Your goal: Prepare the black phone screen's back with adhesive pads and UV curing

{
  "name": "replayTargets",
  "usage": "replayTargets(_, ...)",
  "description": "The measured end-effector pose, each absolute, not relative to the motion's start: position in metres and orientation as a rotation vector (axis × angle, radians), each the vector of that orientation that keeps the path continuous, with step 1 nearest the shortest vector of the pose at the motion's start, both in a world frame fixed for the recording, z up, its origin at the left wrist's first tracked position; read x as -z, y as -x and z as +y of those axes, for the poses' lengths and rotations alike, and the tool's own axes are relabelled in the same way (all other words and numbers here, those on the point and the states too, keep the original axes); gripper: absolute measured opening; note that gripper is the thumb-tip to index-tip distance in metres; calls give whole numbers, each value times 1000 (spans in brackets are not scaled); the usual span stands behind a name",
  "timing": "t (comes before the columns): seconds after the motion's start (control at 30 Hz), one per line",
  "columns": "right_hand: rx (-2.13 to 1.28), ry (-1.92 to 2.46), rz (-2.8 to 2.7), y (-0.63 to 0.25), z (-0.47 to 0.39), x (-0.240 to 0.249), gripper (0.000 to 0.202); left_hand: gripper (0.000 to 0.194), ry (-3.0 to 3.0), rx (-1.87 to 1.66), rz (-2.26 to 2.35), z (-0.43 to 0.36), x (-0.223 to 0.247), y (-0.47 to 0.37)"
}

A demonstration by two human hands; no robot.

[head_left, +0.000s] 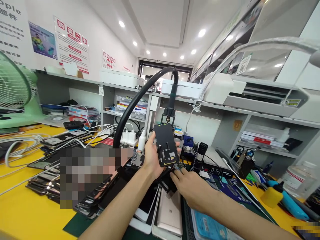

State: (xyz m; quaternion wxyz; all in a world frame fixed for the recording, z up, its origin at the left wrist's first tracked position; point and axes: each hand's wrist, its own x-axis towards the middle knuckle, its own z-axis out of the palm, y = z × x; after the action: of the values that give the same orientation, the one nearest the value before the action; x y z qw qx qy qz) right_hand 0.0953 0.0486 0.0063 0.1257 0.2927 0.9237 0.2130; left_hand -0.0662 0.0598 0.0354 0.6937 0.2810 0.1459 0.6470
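My left hand (153, 155) holds up a black phone screen panel (166, 143) by its sides, thumb on the left edge and fingertips showing at the right. Yellow edging and small pale patches show near its lower end. My right hand (183, 180) is just below the panel's lower right corner, its fingers bent and pressed together at small dark parts (178, 166); what they grip is too small to make out. Above the panel hangs the nozzle (169, 115) of a thick black bent hose. A gold phone (170, 213) lies beneath my hands.
Stacked phone parts (92, 203) and white cables (25, 146) lie on the left. A black cylindrical tool (200, 155) stands right of the panel. Farther right are a yellow bottle (272, 196) and a clear bottle (297, 178). A green fan (15, 90) stands at far left.
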Motion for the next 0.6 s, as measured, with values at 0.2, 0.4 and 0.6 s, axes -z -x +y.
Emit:
replayTargets(0.2,-413,-916,2549,-74,64,-18,44,61,-627,-1402,308,58,-38,69)
replayTargets(0.4,-270,-948,2554,-76,65,-26,51,60,-622,-1404,275,59,-37,71)
replayTargets(0.6,-124,-950,2615,-83,65,-32,62,60,-617,-1407,273,59,-38,74)
